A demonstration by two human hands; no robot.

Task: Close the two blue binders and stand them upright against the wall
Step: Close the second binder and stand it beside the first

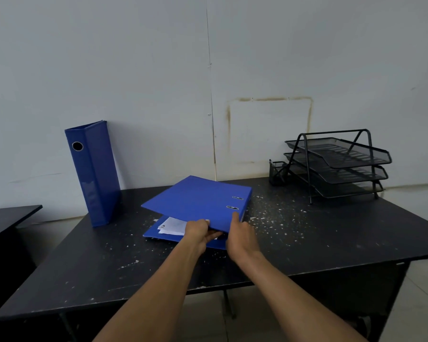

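One blue binder [94,174] stands upright and closed against the wall at the table's back left, spine with a round hole facing me. The second blue binder [198,201] lies in the middle of the black table [331,233], its top cover partly raised above white papers [173,225] on the lower cover. My left hand [199,230] grips the near edge of the raised cover, thumb on top and fingers underneath. My right hand [241,233] rests at the cover's near right corner beside the spine, fingertips touching it.
A black wire three-tier letter tray [339,164] stands at the back right with a small mesh holder [277,172] next to it. A second dark table [10,218] sits at the left. White flecks speckle the tabletop.
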